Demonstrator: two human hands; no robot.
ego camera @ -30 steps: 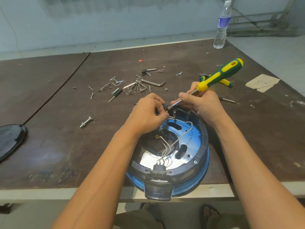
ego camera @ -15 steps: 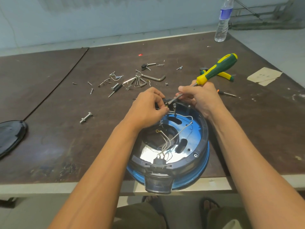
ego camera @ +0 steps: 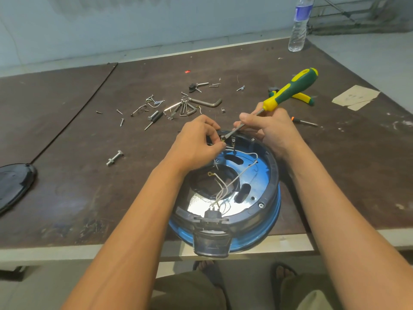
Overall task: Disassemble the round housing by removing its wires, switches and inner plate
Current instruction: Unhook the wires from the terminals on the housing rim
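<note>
the round blue and black plastic housing [ego camera: 271, 175] sits at the near edge of the dark brown desk [ego camera: 89, 186], with thin white wires [ego camera: 225, 189] lying inside it. the left hand [ego camera: 196, 146] has its grip pinching a small black switch part [ego camera: 223, 137] at the housing's 12 o'clock rim. the right hand [ego camera: 272, 130] has its grip curled round the metal shaft of the green and yellow screwdriver [ego camera: 290, 88], and the tip is at that same spot.

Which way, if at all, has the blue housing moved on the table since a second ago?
No. The housing still overhangs the table edge at its latch, and the loose bolt lies equally far to its left.
</note>
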